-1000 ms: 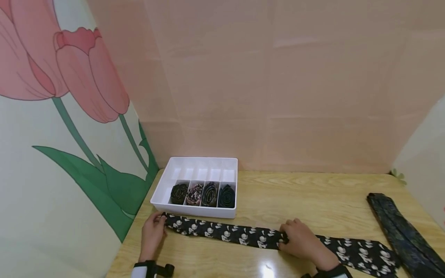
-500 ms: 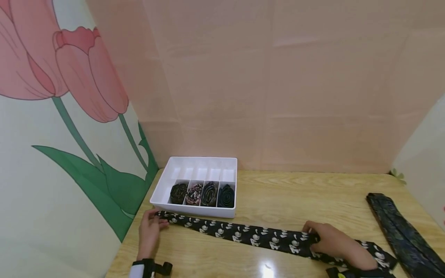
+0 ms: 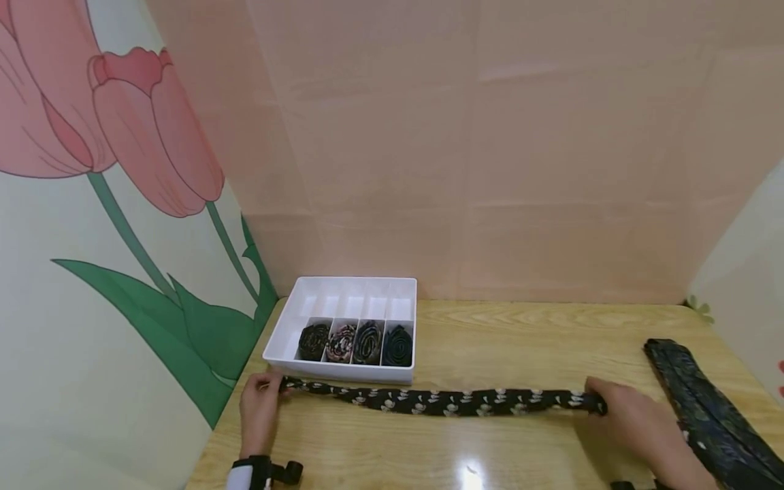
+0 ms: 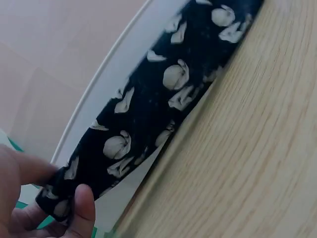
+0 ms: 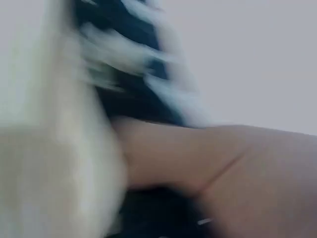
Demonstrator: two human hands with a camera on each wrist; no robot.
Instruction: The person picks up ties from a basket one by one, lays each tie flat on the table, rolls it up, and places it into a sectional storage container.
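A black necktie (image 3: 450,403) with a white figure print stretches between my two hands in the head view. My left hand (image 3: 258,412) pinches its narrow left end, just in front of the white box. In the left wrist view, thumb and fingers (image 4: 85,208) close over that end of the tie (image 4: 176,82). Toward the right side of the table, my right hand (image 3: 643,429) grips the tie, which bends round at the fingers. Motion blurs the right wrist view, where the patterned cloth (image 5: 124,54) shows beyond the hand (image 5: 237,173).
A white divided box (image 3: 341,371) stands at the back left by the wall. Several rolled neckties (image 3: 367,342) sit in its front compartments. Another dark necktie (image 3: 704,408) lies folded lengthwise along the right side of the wooden table (image 3: 520,354).
My right hand has slid rightward along the tie, and the wide part to its right has gone from sight. The left hand has shifted slightly left, still pinching the end.
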